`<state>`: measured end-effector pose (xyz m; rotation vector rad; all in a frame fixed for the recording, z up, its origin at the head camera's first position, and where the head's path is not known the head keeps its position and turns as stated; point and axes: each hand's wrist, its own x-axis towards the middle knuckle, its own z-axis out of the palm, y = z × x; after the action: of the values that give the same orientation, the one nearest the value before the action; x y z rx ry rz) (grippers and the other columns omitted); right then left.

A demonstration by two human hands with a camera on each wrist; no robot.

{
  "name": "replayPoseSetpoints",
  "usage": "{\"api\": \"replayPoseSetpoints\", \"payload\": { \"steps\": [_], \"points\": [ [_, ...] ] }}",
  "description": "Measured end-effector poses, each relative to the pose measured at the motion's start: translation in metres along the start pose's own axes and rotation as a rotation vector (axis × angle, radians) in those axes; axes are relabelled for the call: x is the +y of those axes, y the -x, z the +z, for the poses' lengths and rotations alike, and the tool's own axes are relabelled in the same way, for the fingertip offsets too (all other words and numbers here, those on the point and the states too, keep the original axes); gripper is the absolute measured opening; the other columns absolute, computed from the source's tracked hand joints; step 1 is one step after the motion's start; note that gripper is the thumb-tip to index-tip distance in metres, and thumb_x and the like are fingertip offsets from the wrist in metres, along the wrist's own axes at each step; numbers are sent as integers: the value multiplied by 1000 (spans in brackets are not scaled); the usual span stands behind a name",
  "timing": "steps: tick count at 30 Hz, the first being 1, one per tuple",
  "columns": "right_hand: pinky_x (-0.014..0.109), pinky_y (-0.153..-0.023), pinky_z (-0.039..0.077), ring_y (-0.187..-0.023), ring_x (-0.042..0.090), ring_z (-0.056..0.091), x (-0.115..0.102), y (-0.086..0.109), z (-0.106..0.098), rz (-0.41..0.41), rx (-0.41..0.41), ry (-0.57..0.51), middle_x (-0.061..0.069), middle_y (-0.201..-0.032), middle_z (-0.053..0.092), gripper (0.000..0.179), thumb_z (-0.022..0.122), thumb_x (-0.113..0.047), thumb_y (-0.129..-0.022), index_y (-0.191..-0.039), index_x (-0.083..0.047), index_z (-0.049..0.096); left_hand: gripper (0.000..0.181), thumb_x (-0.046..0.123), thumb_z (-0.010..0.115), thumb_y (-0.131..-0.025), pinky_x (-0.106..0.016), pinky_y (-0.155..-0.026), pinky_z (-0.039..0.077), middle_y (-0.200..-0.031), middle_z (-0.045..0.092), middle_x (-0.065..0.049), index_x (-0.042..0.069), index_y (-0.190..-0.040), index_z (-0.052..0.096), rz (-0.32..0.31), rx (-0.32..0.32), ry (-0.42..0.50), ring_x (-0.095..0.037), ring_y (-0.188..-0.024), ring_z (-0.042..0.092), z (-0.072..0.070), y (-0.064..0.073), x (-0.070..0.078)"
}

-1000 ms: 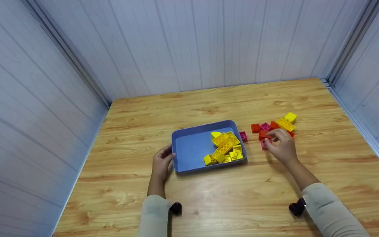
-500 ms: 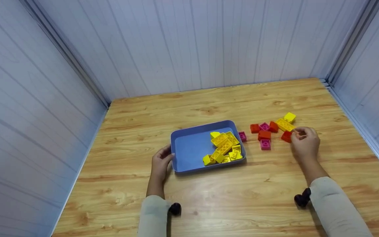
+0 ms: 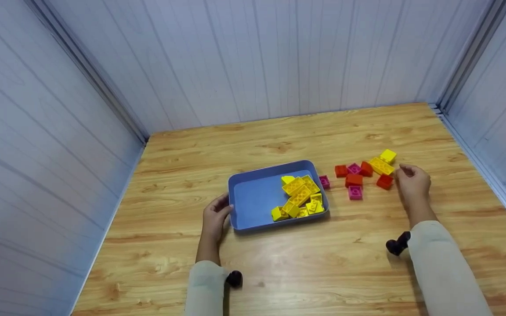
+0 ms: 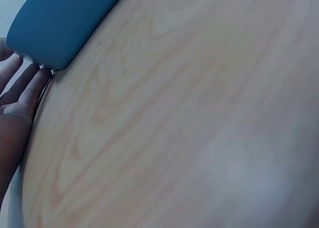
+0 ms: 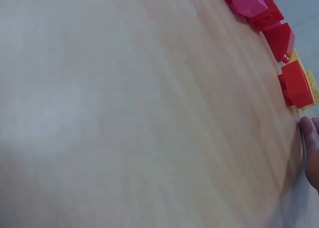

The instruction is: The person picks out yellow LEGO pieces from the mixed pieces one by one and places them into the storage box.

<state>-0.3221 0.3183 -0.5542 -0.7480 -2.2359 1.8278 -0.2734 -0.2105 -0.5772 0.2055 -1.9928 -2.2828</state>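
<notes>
A shallow blue tray (image 3: 253, 227) rests on the wooden table, with several yellow bricks (image 3: 300, 195) gathered in its right half. My left hand (image 3: 214, 217) holds the tray's left side, thumb at the rim and fingers against the outer wall; the left wrist view has those fingers (image 4: 35, 83) at the tray's corner (image 4: 65, 28). To the right of the loose bricks is my right hand (image 3: 414, 184), fingers loosely bent, with nothing seen in it. Its fingertips are just beside a red brick (image 3: 384, 181) and a long yellow brick (image 3: 381, 166).
A square yellow brick (image 3: 388, 156) lies behind the long one. More red bricks (image 3: 354, 180) and pink bricks (image 3: 355, 192) lie loose between tray and right hand. One pink brick (image 3: 324, 181) sits against the tray's right wall. Pale panel walls (image 3: 279, 57) enclose the table's back and sides.
My right hand has moved rightward from over the red and pink bricks to the outer side of the group, uncovering them. The left hand and tray have stayed put.
</notes>
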Motion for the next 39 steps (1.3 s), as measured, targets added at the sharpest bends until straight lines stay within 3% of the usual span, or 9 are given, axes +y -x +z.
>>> {"api": "replayPoseSetpoints", "payload": {
  "steps": [4, 5, 8, 13, 17, 23, 29, 34, 39],
  "points": [
    [17, -83, 51, -100, 11, 54, -8, -3, -1, 112, -80, -219, 0, -112, 51, 45, 56, -12, -98, -141, -2, 49, 46, -10, 64, -86, -27, -90, 50, -129, 58, -25, -10, -131, 55, -5, -2, 22, -29, -117, 55, -1, 0, 1],
    [16, -82, 51, -99, 11, 54, -9, -3, -1, 117, -90, -218, 0, -111, 51, 45, 56, -12, -98, -141, -2, 49, 46, -10, 64, -86, -27, -89, 50, -128, 58, -25, -10, -130, 55, -4, -3, 23, -28, -115, 56, -1, 0, 0],
    [16, -81, 51, -99, 11, 54, -13, -5, 0, 113, -119, -149, 1, -112, 51, 45, 56, -14, -98, -141, -1, 49, 46, -10, 64, -86, -27, -89, 51, -127, 59, -24, -9, -130, 56, -4, -7, 25, -28, -114, 56, -2, 0, 0],
    [20, -92, 48, -110, 15, 50, -16, -6, 1, 104, -140, 6, 5, -124, 49, 44, 55, -16, -99, -140, -2, 50, 46, -9, 64, -87, -26, -90, 50, -129, 56, -27, -10, -131, 54, 3, -26, 20, -34, -119, 53, -1, 1, -1],
    [18, -89, 48, -109, 14, 50, -17, -6, 1, 133, -118, 40, 8, -127, 48, 38, 56, -12, -98, -135, -2, 55, 45, -10, 63, -87, -26, -89, 50, -129, 56, -28, -10, -131, 54, 12, -29, 13, -36, -119, 52, 0, 2, -1],
    [19, -78, 53, -94, 11, 58, -22, -6, 1, 211, -80, -137, 3, -112, 52, 35, 58, -5, -96, -131, 0, 57, 44, -8, 65, -86, -25, -89, 50, -126, 60, -25, -9, -129, 57, 19, -2, -31, -31, -115, 56, -1, 2, -1],
    [24, -83, 53, -91, 12, 62, -26, -1, -4, 248, -59, -248, 2, -108, 52, 39, 56, -2, -96, -135, 0, 53, 45, -7, 64, -87, -24, -89, 49, -129, 57, -27, -10, -131, 55, 10, -16, -17, -33, -118, 54, -1, 2, 0],
    [25, -82, 54, -84, 11, 65, -31, 3, -6, 195, -57, -319, 4, -106, 53, 40, 58, -2, -95, -134, 4, 52, 47, -9, 64, -88, -24, -90, 49, -133, 53, -28, -11, -133, 52, -17, -36, 13, -35, -122, 51, -2, 1, -1],
    [24, -77, 55, -75, 7, 65, -40, 11, -4, 80, -88, -245, 3, -100, 55, 32, 60, -4, -94, -124, 7, 57, 47, -10, 62, -88, -25, -91, 49, -134, 51, -30, -13, -133, 50, -11, -48, 5, -38, -124, 49, -3, -2, -1]
  ]
}}
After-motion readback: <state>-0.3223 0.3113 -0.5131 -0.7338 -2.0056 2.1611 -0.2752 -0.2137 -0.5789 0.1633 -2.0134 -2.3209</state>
